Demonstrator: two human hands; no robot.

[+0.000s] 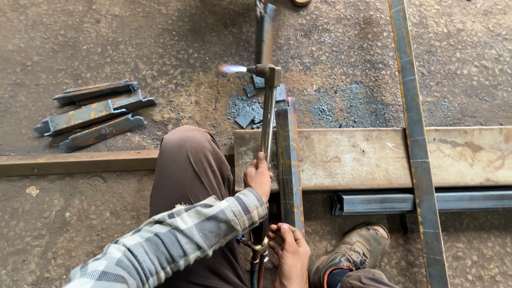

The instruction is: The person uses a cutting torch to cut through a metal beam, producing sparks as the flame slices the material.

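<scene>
Head view: left hand [258, 178] clenched round lit cutting torch [268, 106], flame points left. Right hand [289, 250] grips torch valve end. Steel bar [288, 160] rests on wide beam [373, 157], far end glowing. Cut pieces [90, 114] lie on floor; long bars uncut.

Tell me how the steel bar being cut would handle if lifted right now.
The steel bar probably feels heavy and rigid; it looks thick and straight. Its far tip glows beside the cutting torch, so likely hot. Flat-sided, it shouldn't roll off the beam.
</scene>
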